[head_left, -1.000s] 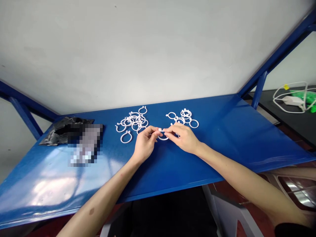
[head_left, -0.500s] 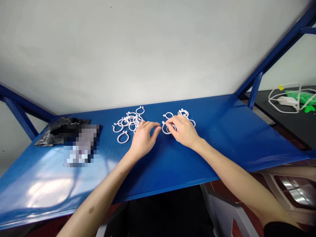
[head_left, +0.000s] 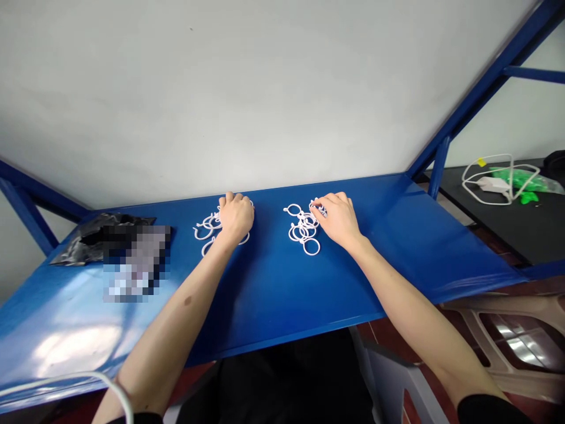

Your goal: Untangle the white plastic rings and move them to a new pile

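Observation:
White open rings with small beaded ends, like curtain rings, lie in two loose piles on the blue table. My left hand (head_left: 237, 217) is over the left pile of rings (head_left: 203, 231), its fingers curled down among them and covering part of the pile. What those fingertips grip is hidden. Beside the right pile of rings (head_left: 300, 231) is my right hand (head_left: 336, 217), with thumb and forefinger closed on a white ring (head_left: 318, 207) at the pile's far side. Several rings there overlap, and one ring (head_left: 311, 247) lies nearest me.
A black plastic bag (head_left: 83, 244) and a blurred-out flat object (head_left: 141, 259) lie on the blue table (head_left: 282, 294) at the left. A pale wall (head_left: 265, 100) stands behind. White cable (head_left: 512, 176) and green plastic (head_left: 525, 176) lie on a dark surface at the right.
My left hand has moved left and away from me, onto the left pile. My right hand has shifted to the far right side of its pile, uncovering more rings. The view has shifted slightly.

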### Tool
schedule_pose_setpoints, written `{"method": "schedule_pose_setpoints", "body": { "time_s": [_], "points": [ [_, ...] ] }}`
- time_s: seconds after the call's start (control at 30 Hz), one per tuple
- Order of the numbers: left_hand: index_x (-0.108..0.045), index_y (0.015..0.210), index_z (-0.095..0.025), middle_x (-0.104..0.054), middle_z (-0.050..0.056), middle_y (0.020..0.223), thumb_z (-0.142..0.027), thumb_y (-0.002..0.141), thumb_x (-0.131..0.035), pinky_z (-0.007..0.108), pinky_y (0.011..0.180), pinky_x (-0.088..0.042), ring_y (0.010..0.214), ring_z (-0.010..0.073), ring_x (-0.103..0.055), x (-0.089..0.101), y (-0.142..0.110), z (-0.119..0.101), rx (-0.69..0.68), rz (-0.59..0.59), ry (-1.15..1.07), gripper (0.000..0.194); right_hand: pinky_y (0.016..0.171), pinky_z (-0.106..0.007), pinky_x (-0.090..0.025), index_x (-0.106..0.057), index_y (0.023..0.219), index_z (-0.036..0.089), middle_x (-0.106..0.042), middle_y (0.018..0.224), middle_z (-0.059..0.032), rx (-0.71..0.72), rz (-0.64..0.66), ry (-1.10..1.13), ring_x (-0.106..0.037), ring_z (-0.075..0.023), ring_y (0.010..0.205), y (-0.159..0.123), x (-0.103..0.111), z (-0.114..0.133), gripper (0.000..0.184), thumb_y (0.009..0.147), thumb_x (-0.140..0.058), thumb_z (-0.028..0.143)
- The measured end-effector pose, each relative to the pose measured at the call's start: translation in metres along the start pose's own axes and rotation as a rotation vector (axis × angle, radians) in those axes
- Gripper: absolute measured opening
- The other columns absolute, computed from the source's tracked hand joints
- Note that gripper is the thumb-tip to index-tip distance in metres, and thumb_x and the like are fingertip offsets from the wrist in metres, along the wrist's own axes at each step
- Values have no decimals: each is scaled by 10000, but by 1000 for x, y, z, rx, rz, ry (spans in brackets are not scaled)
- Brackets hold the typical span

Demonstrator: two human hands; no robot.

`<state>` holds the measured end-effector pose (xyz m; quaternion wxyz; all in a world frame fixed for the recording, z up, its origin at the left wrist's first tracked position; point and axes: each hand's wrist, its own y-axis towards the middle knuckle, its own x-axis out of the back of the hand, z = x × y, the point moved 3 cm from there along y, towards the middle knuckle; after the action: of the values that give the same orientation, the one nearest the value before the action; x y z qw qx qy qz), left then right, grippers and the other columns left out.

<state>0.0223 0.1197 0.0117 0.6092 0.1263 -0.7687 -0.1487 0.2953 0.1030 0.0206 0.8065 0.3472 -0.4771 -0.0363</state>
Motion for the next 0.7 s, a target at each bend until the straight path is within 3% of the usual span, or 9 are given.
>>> {"method": "schedule_pose_setpoints", "body": {
  "time_s": [0.13,0.23,0.37,0.47,0.57,0.7],
  "points": [
    [-586,821,-219,-699,110,881,-284,882,-546,443,888,-459,966,295,-610,22,-17,-21,-12,0,-422,98,871,-492,-477,-751,950,236,-742,978,-93,-12,16,82,-576,-310,1016,2,2,9,164,977,-635,349],
    [-550,857,-222,-681,27,823,-379,905,-558,333,725,-505,712,174,-619,30,-44,-40,117,187,-941,164,885,-429,-516,-736,1045,236,-747,1015,-72,26,95,306,-632,-251,974,-2,-1,28,162,980,-634,345],
    [-531,921,-214,-648,0,794,-445,907,-608,317,701,-556,722,149,-634,27,-84,-58,218,334,-1417,244,735,-300,-545,-704,1130,210,-759,919,-24,1,256,590,-680,-156,749,-16,-9,59,215,991,-600,338],
    [-527,978,-211,-674,7,795,-467,899,-642,336,705,-585,738,160,-669,21,-102,-61,293,369,-1529,292,709,-285,-548,-692,1141,215,-747,795,9,-58,279,683,-686,-145,687,-24,-14,72,209,995,-576,310],
    [-514,1027,-212,-712,18,806,-465,896,-651,344,707,-593,723,166,-689,19,-107,-61,313,395,-1540,316,739,-298,-562,-653,1142,228,-761,814,11,-125,261,752,-722,-156,720,-27,-16,72,190,969,-622,301],
    [-533,1058,-207,-719,7,780,-524,915,-629,288,611,-558,548,107,-599,19,-107,-62,262,410,-1442,361,653,-274,-544,-603,898,228,-741,784,17,-147,261,760,-715,-154,680,-25,-11,70,130,930,-689,321]
  ]
}}
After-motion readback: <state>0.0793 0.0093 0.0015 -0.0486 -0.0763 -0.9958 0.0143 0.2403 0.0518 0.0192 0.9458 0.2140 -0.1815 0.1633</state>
